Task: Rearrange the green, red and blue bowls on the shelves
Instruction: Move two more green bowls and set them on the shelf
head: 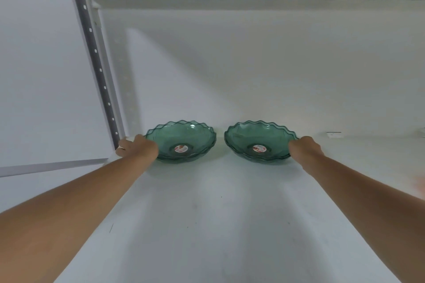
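Head view: two translucent green bowls sit side by side at the back of a white shelf (207,213), near the rear wall, a small gap between them. Each looks like a nested stack, scalloped rims, red-white sticker in the base. Left hand (138,148) is on the outer left rim of the left green bowl (181,141), fingers curled around the edge, grasping it. Right hand (303,147) grips the outer right rim of the right green bowl (258,141) the same way. Both bowls rest flat on the shelf. Perforated metal upright (99,71) stands at the left corner.
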